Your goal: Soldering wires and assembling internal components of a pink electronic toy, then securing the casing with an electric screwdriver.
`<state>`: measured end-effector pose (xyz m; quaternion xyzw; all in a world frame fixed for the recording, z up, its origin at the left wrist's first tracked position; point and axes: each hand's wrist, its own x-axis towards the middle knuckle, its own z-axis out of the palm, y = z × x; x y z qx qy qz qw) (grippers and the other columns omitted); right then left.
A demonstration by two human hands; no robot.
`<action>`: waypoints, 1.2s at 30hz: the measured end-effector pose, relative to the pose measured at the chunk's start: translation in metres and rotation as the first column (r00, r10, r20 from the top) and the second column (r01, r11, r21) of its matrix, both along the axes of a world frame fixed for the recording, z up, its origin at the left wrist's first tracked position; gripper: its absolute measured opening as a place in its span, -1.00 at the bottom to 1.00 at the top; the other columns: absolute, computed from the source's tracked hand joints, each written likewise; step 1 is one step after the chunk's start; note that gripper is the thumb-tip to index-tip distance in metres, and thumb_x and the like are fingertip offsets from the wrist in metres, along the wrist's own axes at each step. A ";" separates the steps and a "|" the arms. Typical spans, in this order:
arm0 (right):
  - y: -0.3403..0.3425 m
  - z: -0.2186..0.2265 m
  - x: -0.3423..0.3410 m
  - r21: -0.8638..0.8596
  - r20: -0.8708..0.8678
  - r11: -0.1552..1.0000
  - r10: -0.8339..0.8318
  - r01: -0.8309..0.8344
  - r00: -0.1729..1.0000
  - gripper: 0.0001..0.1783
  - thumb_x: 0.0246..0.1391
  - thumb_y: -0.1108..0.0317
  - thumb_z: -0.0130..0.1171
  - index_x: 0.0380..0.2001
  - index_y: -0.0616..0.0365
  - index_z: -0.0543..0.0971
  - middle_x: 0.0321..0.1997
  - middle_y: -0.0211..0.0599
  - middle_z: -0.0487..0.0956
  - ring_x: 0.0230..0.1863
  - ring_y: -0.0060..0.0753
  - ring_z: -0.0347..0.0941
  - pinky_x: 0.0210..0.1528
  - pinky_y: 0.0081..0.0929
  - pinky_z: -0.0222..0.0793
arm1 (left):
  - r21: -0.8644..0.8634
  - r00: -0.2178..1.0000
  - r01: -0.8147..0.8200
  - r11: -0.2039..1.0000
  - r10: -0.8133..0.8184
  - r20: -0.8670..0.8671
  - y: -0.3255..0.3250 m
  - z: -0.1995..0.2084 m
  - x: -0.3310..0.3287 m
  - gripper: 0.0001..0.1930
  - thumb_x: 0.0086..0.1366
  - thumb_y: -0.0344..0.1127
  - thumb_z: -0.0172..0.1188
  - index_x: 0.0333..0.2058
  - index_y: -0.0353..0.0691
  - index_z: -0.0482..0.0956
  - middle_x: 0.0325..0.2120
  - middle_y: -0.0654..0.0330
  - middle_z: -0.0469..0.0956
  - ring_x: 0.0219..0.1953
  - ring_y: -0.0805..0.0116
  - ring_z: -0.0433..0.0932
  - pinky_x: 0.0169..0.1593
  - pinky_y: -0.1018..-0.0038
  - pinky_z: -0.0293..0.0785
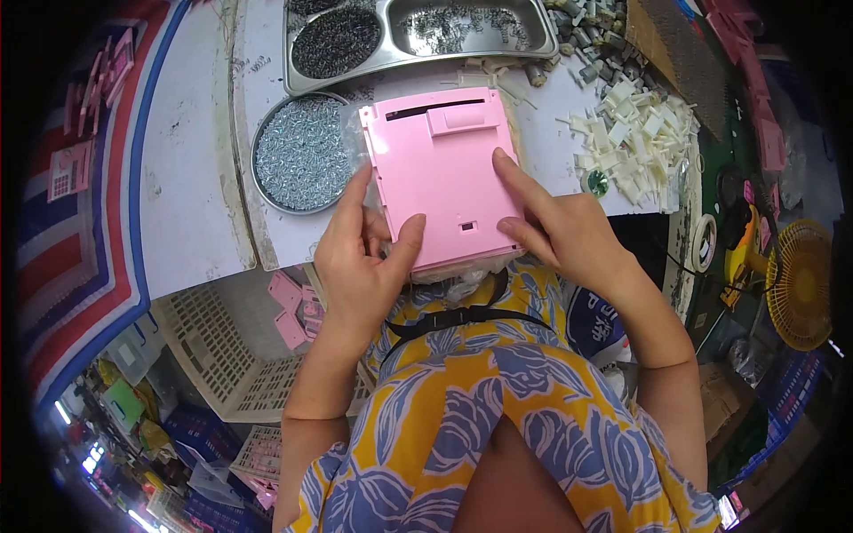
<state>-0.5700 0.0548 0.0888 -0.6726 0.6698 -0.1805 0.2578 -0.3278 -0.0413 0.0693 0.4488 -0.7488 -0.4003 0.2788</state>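
A pink plastic casing (444,186) lies face up at the table's near edge, on top of something wrapped in clear plastic film (466,271). Across its far end run a dark slot and a raised rectangular block; a small square hole shows near its close end. My left hand (360,258) grips the left edge, thumb at the near left corner and fingers along the side, partly hidden. From the right, my right hand (569,231) holds the casing, with index finger and thumb on its right side; the other fingers are tucked out of sight.
A round tray of small silvery screws or pins (302,155) stands left of the casing. Beyond is a metal tray (418,67) with dark small parts. White plastic pieces (631,133) are heaped at right. Below left is a beige crate (209,346); a yellow fan (798,284) stands far right.
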 end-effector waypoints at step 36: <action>-0.180 0.070 -0.031 -0.675 0.670 0.704 0.710 -0.219 0.217 -0.29 0.22 0.17 0.33 0.36 0.07 0.32 -0.19 -0.28 0.58 -0.16 -0.31 0.50 -0.08 -0.30 0.54 | -0.390 0.968 0.250 0.886 -0.229 0.100 -0.058 0.028 0.010 -0.88 0.12 -0.45 0.40 -0.45 -0.28 0.61 -0.49 0.12 0.53 -0.40 0.12 0.52 -0.28 0.28 0.44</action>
